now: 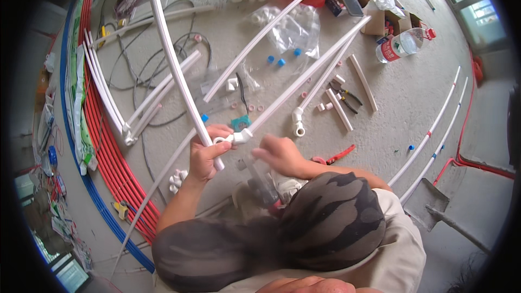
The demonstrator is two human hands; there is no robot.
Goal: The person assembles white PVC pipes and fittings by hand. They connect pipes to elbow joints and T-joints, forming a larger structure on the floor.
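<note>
My left hand (205, 156) is closed round the lower end of a long white plastic pipe (172, 59) that stands up toward the top edge. By its fingertips is a white pipe fitting (239, 137) with a round collar, joined to a second white pipe (309, 78) running off to the upper right. Just right of that fitting hovers my right hand (279, 154), fingers curled and blurred; whether it grips anything is not visible. Another pipe with an elbow fitting (298, 122) lies right of the joined one. Below my hands is a clear plastic bottle (261, 182), partly blurred.
Red pipes (103, 146) and blue pipes (97, 198) run along the left. Pliers (347, 97), a red-handled tool (341, 153), a water bottle (401, 46), an open cardboard box (374, 21) and a phone (348, 1) lie ahead and right. A shovel (434, 206) rests far right.
</note>
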